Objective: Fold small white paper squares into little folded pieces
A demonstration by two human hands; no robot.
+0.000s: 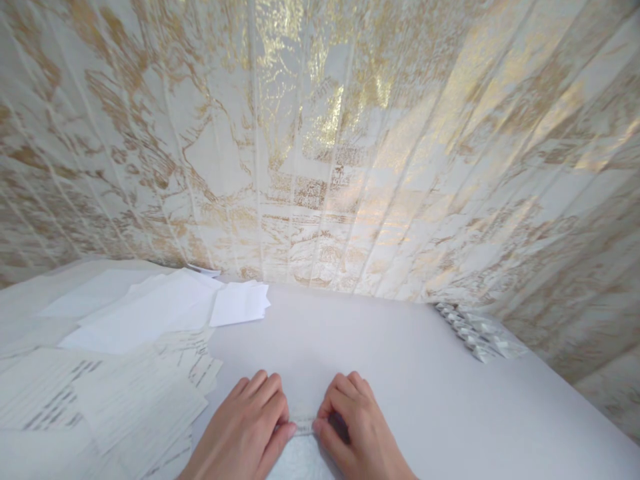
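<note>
At the lower middle of the head view, my left hand [255, 423] is closed, thumb and curled fingers pinching the left part of a pale, slightly shiny sheet [300, 461]. Across from it, my right hand [354, 420] pinches the right part of the same sheet, its thumb bent inward. Between the two thumbs runs a narrow strip [303, 425] of the sheet with small blurred print. My hands cover both sides of the sheet, and its near end leaves the picture. Whether it is paper or plastic I cannot tell.
Printed papers [120, 393] lie overlapping on the left of the white tabletop [380, 333]. Behind them are blank white sheets [155, 307] and a small stack of white paper pieces [239, 303]. Folded silvery pieces [470, 333] stand in rows at the back right. A gold-patterned curtain [320, 167] hangs behind.
</note>
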